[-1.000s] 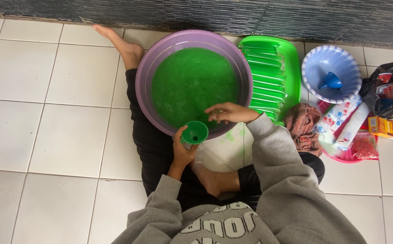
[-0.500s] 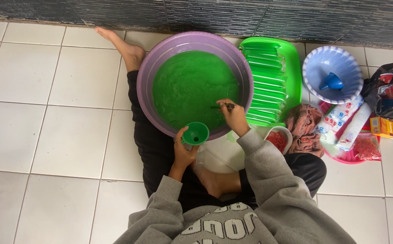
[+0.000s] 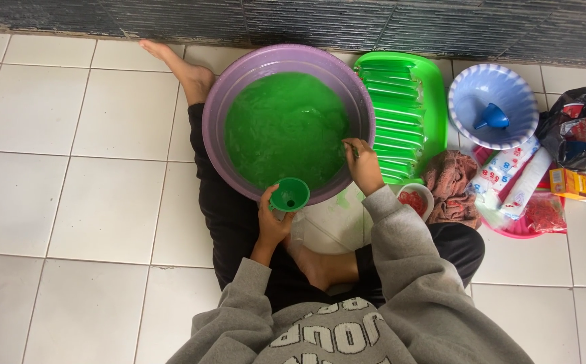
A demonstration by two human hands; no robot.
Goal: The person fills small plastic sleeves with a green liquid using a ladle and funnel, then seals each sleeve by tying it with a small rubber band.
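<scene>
A purple basin full of green liquid stands on the tiled floor between my legs. My left hand holds a small green funnel at the basin's near rim. What looks like a clear plastic bag hangs under the funnel. My right hand rests on the basin's right rim, its fingers closed on a thin utensil whose end dips toward the liquid. The utensil's lower end is hidden.
A green tray of filled green packets lies right of the basin. Beyond it are a blue-white basket with a blue funnel, a black bag, a pink tray, a brown cloth, and a white cup of red bands.
My right hand has turned away from the funnel and shifted right along the basin rim, its fingers now pointing into the liquid. The left hand and funnel have stayed in place.
</scene>
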